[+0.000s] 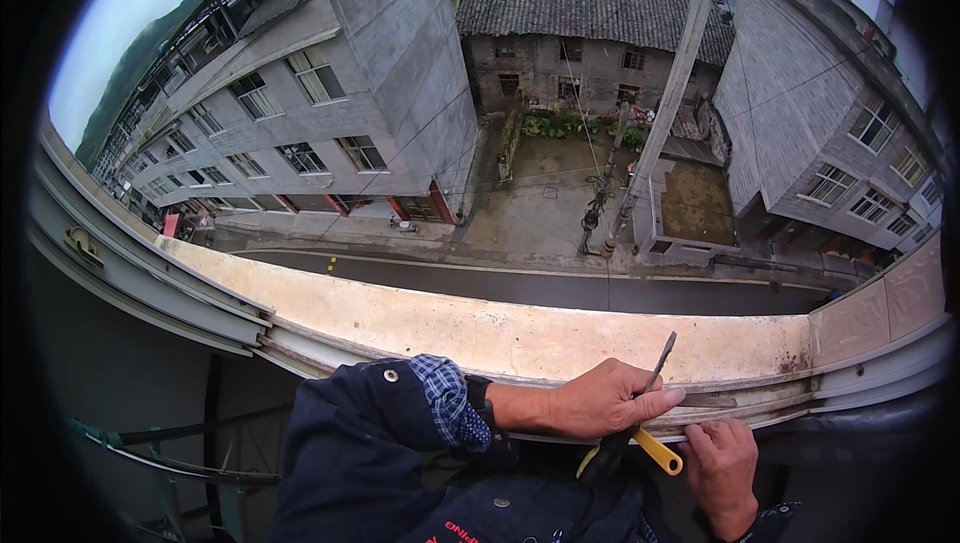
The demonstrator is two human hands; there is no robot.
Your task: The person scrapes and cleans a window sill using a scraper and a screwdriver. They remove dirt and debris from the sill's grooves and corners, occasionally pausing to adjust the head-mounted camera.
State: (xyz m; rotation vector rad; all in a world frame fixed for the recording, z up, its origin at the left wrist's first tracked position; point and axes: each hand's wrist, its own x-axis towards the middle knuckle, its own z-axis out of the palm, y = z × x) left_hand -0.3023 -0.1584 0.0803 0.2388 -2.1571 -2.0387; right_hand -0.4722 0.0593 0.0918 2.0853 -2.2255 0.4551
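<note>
My left hand [619, 397] is closed around a screwdriver [663, 359], whose flat metal tip points up and away over the sill. Its black and yellow handle [591, 462] emerges below the fist. A yellow tool handle [660, 453] with a hole in its end also sticks out beneath this hand; its other end is hidden. A thin grey metal strip [705, 399] shows in the sliding-window track [772, 395], just right of my thumb. My right hand [724, 468] has curled fingers against the track's inner edge; their tips are hidden, so I cannot tell whether they grip anything.
Beyond the track runs a pale outer ledge [487, 322], with a drop to the road [480, 284] below. A sliding sash [150, 273] with a latch stands at left. Green metal framework [161, 460] lies at lower left. A utility pole [667, 108] rises outside.
</note>
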